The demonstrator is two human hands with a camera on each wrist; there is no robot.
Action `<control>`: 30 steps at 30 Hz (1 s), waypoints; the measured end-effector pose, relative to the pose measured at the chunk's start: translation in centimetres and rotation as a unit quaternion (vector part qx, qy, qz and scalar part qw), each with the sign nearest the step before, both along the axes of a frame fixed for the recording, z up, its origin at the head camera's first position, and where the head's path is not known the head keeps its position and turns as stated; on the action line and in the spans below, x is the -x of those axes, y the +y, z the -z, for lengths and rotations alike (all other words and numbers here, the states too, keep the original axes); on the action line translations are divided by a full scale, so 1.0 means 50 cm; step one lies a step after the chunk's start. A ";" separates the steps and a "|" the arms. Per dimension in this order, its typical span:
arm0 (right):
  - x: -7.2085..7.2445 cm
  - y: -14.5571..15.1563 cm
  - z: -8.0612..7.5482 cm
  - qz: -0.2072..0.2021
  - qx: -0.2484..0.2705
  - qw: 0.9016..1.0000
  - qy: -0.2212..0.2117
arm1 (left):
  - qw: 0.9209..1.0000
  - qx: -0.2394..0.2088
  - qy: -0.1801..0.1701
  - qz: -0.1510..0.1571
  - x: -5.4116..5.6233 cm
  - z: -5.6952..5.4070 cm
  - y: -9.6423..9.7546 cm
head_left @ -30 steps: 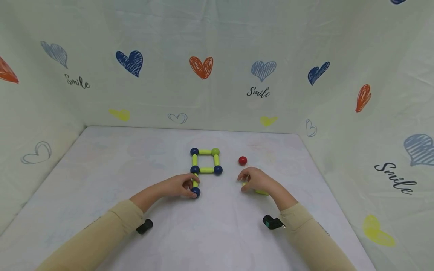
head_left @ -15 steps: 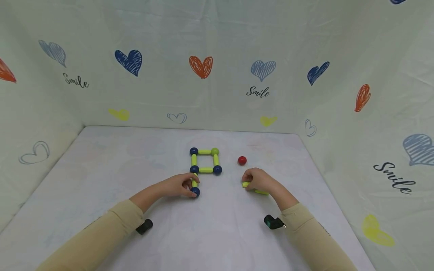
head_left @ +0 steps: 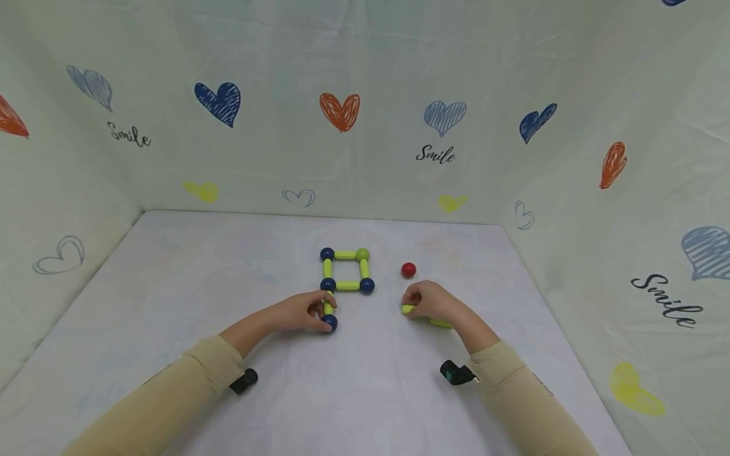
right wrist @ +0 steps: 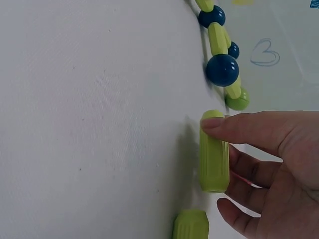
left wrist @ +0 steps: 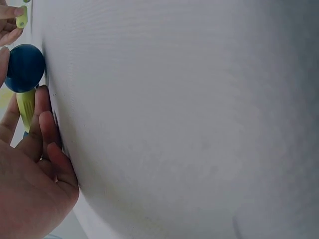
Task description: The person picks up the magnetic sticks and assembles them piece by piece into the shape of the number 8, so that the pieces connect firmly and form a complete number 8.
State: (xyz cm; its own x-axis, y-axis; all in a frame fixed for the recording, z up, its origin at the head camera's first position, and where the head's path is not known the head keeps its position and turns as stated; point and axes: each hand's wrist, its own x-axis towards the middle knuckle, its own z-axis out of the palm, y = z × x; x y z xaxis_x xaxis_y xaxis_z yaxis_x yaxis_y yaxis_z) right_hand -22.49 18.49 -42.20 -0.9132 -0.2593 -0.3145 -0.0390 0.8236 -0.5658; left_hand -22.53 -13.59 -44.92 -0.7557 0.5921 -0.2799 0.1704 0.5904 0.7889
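On the table, yellow-green magnetic rods and balls form a square (head_left: 348,286), with a green ball (head_left: 362,254) at its far right corner and blue balls at the others. From the near left corner another rod (left wrist: 26,110) runs toward me and ends in a blue ball (left wrist: 25,68). My left hand (head_left: 302,311) holds this end piece, thumb on the ball and fingers along the rod. My right hand (head_left: 435,301) pinches a loose yellow-green rod (right wrist: 214,154) between thumb and fingers, close over the table. A second loose rod (right wrist: 191,226) lies beneath that hand.
A red ball (head_left: 408,270) lies beyond my right hand. Black devices (head_left: 456,372) show by both wrists. A white cloth (head_left: 388,158) printed with hearts and "Smile" rises behind the table (head_left: 342,392) and along its sides.
My right thumb and fingers have closed on the loose rod, and the hand has shifted slightly left with it. The left hand stays on the end ball and rod.
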 end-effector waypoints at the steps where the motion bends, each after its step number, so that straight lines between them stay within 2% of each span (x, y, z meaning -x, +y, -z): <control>1: -0.001 -0.003 -0.001 -0.002 0.003 1.000 0.001 | 1.000 0.000 0.000 0.000 0.000 0.000 0.000; 20: -0.014 -0.077 -0.013 -0.039 0.035 0.999 -0.010 | 1.000 -0.005 -0.013 -0.016 0.007 0.008 0.001; 30: -0.019 -0.103 -0.014 -0.061 0.056 0.997 0.002 | 0.999 -0.005 -0.020 -0.027 0.008 0.005 0.002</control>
